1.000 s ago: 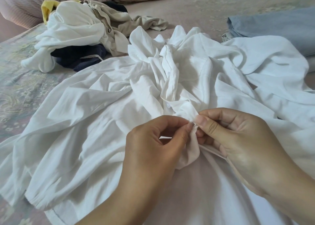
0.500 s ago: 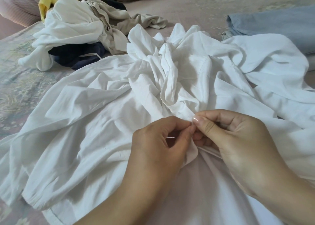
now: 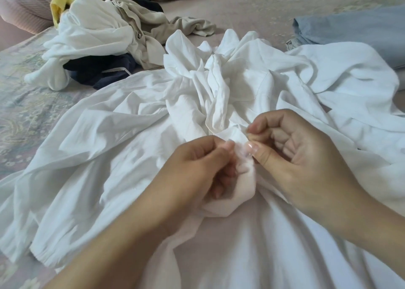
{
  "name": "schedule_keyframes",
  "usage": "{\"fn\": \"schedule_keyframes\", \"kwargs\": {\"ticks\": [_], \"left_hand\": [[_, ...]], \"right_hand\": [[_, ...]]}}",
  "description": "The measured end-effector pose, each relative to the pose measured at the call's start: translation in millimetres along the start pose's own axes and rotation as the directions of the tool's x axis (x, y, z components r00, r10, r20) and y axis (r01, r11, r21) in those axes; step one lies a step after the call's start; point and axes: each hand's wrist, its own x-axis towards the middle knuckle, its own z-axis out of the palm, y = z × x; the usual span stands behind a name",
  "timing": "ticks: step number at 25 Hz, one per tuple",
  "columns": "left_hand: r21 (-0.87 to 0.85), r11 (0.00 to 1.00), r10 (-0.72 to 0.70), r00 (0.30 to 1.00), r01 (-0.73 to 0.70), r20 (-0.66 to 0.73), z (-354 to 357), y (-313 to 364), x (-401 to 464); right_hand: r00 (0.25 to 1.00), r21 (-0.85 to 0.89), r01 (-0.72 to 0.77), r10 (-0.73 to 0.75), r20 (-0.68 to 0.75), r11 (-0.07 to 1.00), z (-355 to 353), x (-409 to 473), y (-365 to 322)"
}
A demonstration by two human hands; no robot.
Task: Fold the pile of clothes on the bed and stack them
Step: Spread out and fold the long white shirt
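- Large white garment [image 3: 114,157] spread crumpled across the centre and lower frame, bunched into a peak of folds at centre top.
- Left hand [image 3: 197,170] at lower centre, thumb and fingers curled and pinching a small gathered fold of the white garment.
- Right hand [image 3: 302,157] just right of centre, fingers curled, thumb and forefinger pinching the same fold from the opposite side; fingertips of both hands almost meeting.
- Gathered fabric hanging in a rounded wad below the pinch, between the two wrists.
- Pile of unfolded clothes [image 3: 98,36] at upper left: white, beige, dark navy and a bit of yellow, heaped together and lying apart from the hands.
- Light blue folded garment [image 3: 361,30] at upper right, flat, its near edge beside the white cloth.
- Patterned bedspread [image 3: 19,96] showing at left; pinkish pillow [image 3: 22,4] in the top left corner.
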Motion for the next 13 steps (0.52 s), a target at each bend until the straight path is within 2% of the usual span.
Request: {"fn": "schedule_keyframes", "kwargs": {"ticks": [2,4,6,7,8,10,12,13], "left_hand": [[-0.153,0.987,-0.052,0.999,0.051,0.001,-4.1,6.6,6.3],[-0.185,0.982,-0.056,0.997,0.046,-0.047,-5.9,11.2,10.5],[-0.030,0.999,0.032,0.993,-0.036,-0.114,-8.0,13.7,8.9],[0.128,0.985,0.133,0.981,-0.116,-0.138,-10.1,14.0,4.9],[0.322,0.923,0.264,0.955,-0.210,-0.134,-12.7,14.8,-1.3],[0.651,0.677,0.456,0.890,-0.342,-0.007,-16.2,15.9,-17.1],[0.844,0.391,0.505,0.852,-0.367,0.137,-14.5,11.0,-32.4],[0.880,0.311,0.493,0.853,-0.359,0.174,-11.7,6.2,-38.5]], "right_hand": [[1.000,0.029,-0.005,0.005,-0.007,1.000,-1.3,6.0,-1.2],[0.994,0.227,-0.110,0.110,0.013,0.968,-0.5,9.9,-4.0],[0.979,0.324,-0.202,0.201,0.038,0.924,-0.8,12.9,-6.5],[0.974,0.311,-0.222,0.224,0.029,0.924,-1.7,15.0,-7.7],[0.972,0.291,-0.228,0.236,0.007,0.929,-3.5,18.5,-8.2],[0.966,0.256,-0.248,0.259,-0.010,0.934,-9.3,29.2,-10.1],[0.961,0.228,-0.274,0.259,0.092,0.934,-20.3,35.5,-8.7],[0.955,0.176,-0.274,0.247,0.163,0.945,-25.4,34.7,-9.6]]}}
